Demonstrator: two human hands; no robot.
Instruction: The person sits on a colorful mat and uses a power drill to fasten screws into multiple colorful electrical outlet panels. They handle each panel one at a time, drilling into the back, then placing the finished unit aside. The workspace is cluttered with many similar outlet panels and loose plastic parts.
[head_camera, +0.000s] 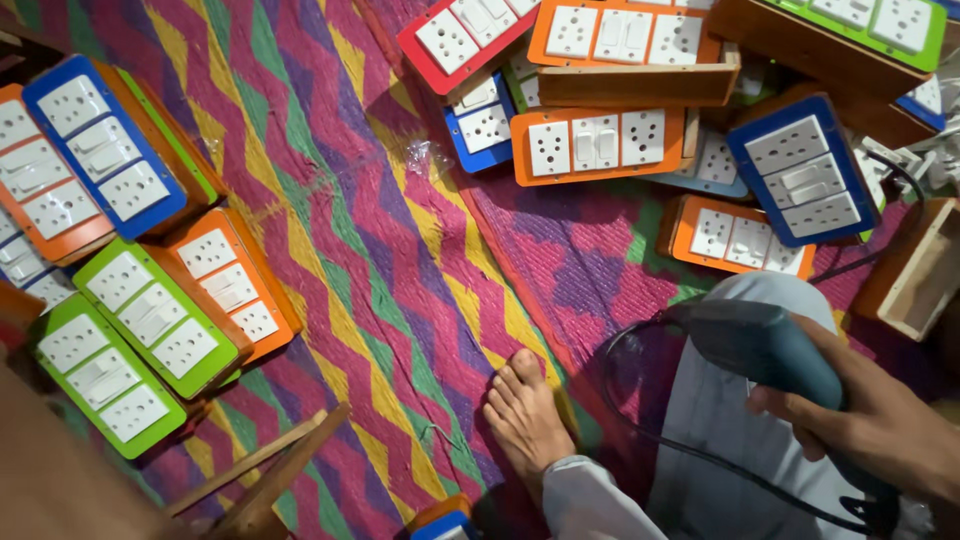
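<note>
My right hand (880, 425) grips a teal power drill (765, 350) at the lower right, over my knee in light grey trousers (730, 430). The drill's black cord (640, 440) loops down across the trousers. My bare foot (525, 415) rests on the mat just left of the knee. My left hand is out of sight. Wooden switch boxes with coloured faceplates and white sockets lie around me, the nearest an orange one (735, 238) just above the drill.
A zigzag woven mat (370, 260) in pink, green, yellow and purple covers the floor. Green, orange and blue boxes (150, 320) pile up at left, and more (600, 145) across the top right. An open wooden box (920, 275) sits at right. Wooden strips (270, 470) lie bottom left.
</note>
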